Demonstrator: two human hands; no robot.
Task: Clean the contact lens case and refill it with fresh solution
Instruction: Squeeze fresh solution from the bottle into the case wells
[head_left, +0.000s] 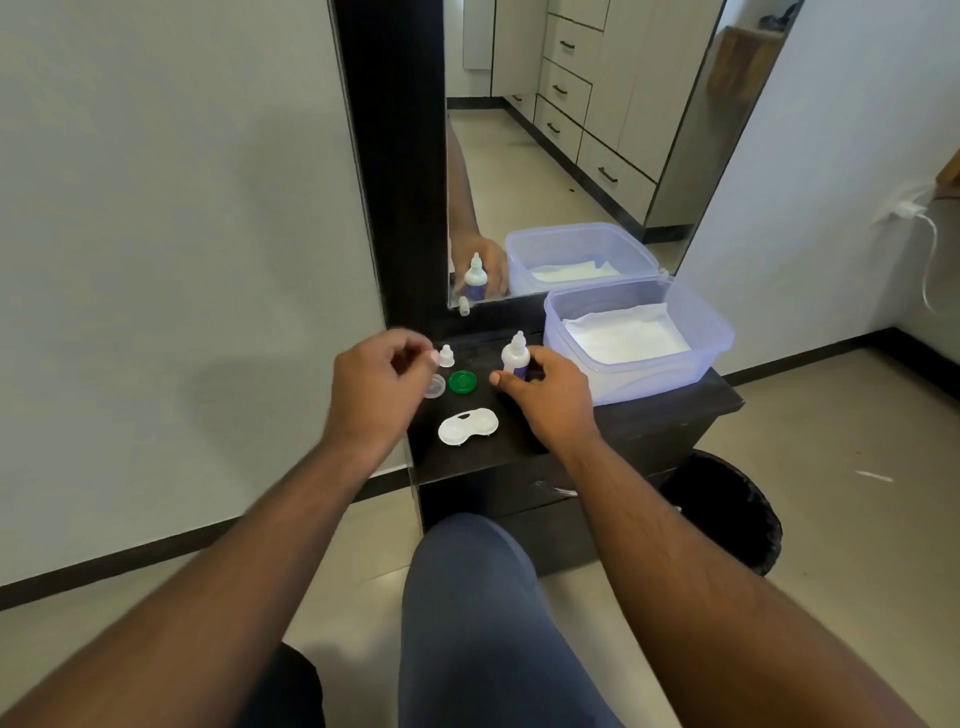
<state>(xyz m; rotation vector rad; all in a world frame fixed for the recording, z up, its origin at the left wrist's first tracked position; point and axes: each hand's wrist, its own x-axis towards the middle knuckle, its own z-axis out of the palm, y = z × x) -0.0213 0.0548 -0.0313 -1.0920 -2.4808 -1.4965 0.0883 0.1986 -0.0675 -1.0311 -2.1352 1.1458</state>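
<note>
Our right hand wraps around the bottle. Our left hand hangs curled and blurry, holding nothing we can see. The case lies near the table edge.

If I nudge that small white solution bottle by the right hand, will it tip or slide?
The small white plastic solution bottle stands upright, tall on a narrow base, so it probably tips rather than slides. It looks light. The right hand curls round it, which should steady it; its nozzle is uncapped, so a tip may spill.
</note>
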